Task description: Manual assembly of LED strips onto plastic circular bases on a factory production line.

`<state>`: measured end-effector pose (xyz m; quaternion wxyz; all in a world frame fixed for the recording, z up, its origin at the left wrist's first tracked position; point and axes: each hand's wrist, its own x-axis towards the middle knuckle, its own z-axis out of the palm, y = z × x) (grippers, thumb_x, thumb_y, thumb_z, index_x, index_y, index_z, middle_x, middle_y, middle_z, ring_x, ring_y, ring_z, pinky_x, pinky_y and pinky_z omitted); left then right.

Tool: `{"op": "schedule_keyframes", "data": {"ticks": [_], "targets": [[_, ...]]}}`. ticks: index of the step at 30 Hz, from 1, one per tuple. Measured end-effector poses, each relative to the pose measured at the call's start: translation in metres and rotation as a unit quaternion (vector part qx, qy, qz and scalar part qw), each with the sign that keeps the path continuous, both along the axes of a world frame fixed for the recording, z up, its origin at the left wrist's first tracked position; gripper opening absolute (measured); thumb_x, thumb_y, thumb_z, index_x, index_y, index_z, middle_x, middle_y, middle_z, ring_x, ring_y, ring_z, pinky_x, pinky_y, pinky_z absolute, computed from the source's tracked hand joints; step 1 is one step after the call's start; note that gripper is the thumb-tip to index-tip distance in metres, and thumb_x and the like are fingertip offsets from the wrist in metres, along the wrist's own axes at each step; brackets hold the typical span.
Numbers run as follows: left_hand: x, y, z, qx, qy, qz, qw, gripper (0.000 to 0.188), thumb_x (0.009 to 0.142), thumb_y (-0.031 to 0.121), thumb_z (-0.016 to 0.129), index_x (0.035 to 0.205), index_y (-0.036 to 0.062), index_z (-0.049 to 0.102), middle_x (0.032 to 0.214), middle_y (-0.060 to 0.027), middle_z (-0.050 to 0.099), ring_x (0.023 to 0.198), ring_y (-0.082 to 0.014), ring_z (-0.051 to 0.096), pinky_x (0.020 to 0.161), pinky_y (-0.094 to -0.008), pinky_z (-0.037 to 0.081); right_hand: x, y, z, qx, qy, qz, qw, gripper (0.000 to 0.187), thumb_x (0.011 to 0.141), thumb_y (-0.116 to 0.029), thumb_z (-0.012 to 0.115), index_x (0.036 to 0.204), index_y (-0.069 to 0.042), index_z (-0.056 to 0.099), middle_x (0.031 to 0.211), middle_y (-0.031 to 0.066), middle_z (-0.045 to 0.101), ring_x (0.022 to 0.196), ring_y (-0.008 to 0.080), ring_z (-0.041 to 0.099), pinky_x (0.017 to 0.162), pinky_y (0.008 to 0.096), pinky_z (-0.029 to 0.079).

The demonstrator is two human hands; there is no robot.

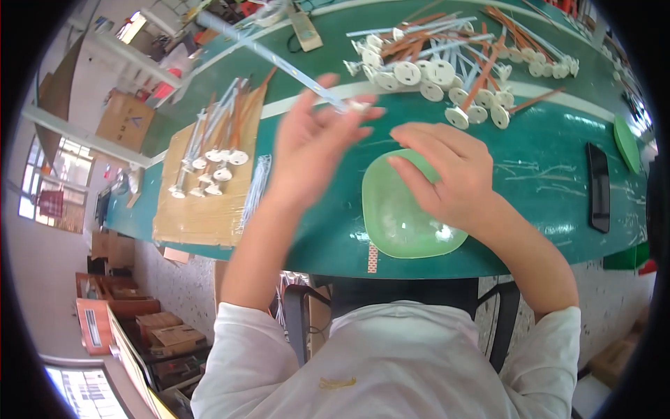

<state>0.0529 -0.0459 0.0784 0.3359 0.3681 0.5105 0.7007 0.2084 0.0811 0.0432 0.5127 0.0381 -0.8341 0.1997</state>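
Bench layout
Bowl (408,216) sits at the table (551,174) near edge, rod pile (453,63) behind it, cardboard (202,188) (rods on it too) left, phone (599,187) right.

- My left hand (307,146) is raised, the fingers spread upward and blurred, so I cannot tell their grip.
- My right hand (447,171) is lower, palm down, the fingers curled loosely, the forearm bare.
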Motion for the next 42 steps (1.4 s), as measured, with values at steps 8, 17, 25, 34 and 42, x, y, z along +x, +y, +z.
{"op": "schedule_keyframes", "data": {"ticks": [8, 17, 25, 34, 42], "targets": [[-0.232, -0.137, -0.004, -0.37, 0.607, 0.324, 0.624, 0.037, 0.087, 0.029, 0.058, 0.109, 0.002, 0.069, 0.096, -0.0222, 0.07, 0.097, -0.0395, 0.066, 0.082, -0.045, 0.05, 0.002, 0.0, -0.009, 0.018, -0.021, 0.018, 0.999, 0.024, 0.073, -0.004, 0.076, 0.095, -0.003, 0.066, 0.09, 0.0109, 0.069, 0.074, 0.028, 0.067, 0.063, 0.0356, 0.055], [-0.201, -0.083, 0.037, -0.516, 0.661, 0.252, 0.484, 0.036, 0.08, 0.029, 0.07, 0.102, 0.0007, 0.068, 0.103, -0.0232, 0.068, 0.098, -0.042, 0.064, 0.086, -0.0478, 0.051, 0.001, 0.001, -0.021, 0.053, -0.067, 0.05, 0.995, 0.012, 0.076, -0.011, 0.072, 0.085, -0.007, 0.065, 0.084, 0.0033, 0.067, 0.072, 0.0222, 0.066, 0.06, 0.0334, 0.054], [0.003, 0.115, 0.024, -0.072, 0.771, 0.095, 0.626, 0.048, 0.074, 0.033, 0.078, 0.113, 0.0085, 0.065, 0.101, -0.012, 0.067, 0.098, -0.0319, 0.061, 0.082, -0.0426, 0.05, 0.0, 0.003, -0.027, 0.076, -0.08, 0.04, 0.993, 0.012, 0.07, -0.009, 0.071, 0.079, -0.007, 0.064, 0.084, 0.0029, 0.066, 0.072, 0.0202, 0.065, 0.058, 0.0328, 0.054], [0.037, 0.154, 0.013, -0.063, 0.889, -0.143, 0.431, 0.035, 0.069, 0.035, 0.08, 0.091, 0.0104, 0.067, 0.078, -0.0033, 0.062, 0.092, -0.0236, 0.056, 0.082, -0.0376, 0.042, 0.001, -0.001, -0.03, 0.121, -0.087, 0.066, 0.987, 0.01, 0.063, -0.015, 0.065, 0.07, -0.007, 0.062, 0.07, 0.003, 0.061, 0.065, 0.0195, 0.064, 0.055, 0.0329, 0.053], [0.034, 0.112, 0.017, 0.083, 0.759, -0.052, 0.644, 0.025, 0.071, 0.017, 0.076, 0.092, 0.0074, 0.068, 0.071, -0.0016, 0.064, 0.069, -0.0213, 0.057, 0.063, -0.0342, 0.046, 0.0, -0.001, -0.016, 0.089, 0.109, 0.014, 0.99, 0.017, 0.065, -0.009, 0.075, 0.067, -0.008, 0.058, 0.064, 0.0015, 0.055, 0.054, 0.0198, 0.056, 0.046, 0.032, 0.045]]}}
